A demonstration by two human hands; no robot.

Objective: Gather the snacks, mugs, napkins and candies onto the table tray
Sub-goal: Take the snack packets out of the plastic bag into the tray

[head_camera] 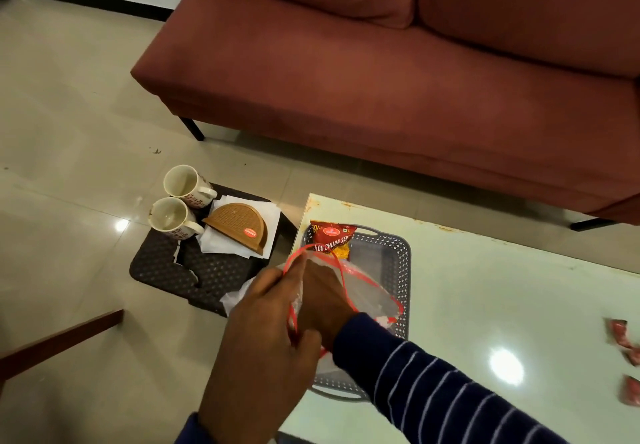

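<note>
Grey tray (pixel 403 263): on the pale table (pixel 485 305), holding one red snack packet (pixel 330 237).
Left hand (pixel 263 333): fingers curled, pinching the red-edged rim of a clear bag (pixel 367 291) above the tray.
Right hand (pixel 323 296): reaching inside the bag; its grip cannot be made out.
Mugs (pixel 180 201): two, on a dark stool (pixel 194 270).
Napkins (pixel 228 243): under one brown holder (pixel 242 227).
Candies (pixel 627 357): three, at the table's right edge.

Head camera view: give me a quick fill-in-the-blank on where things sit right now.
1. The red snack packet lies in the grey ____ on the table.
2. The two mugs stand on the dark ____ beside the table.
3. The clear bag with red trim is held by ____ hands.
4. The red candies lie on the table, ____ the tray.

Missing: tray; stool; both; outside
</note>
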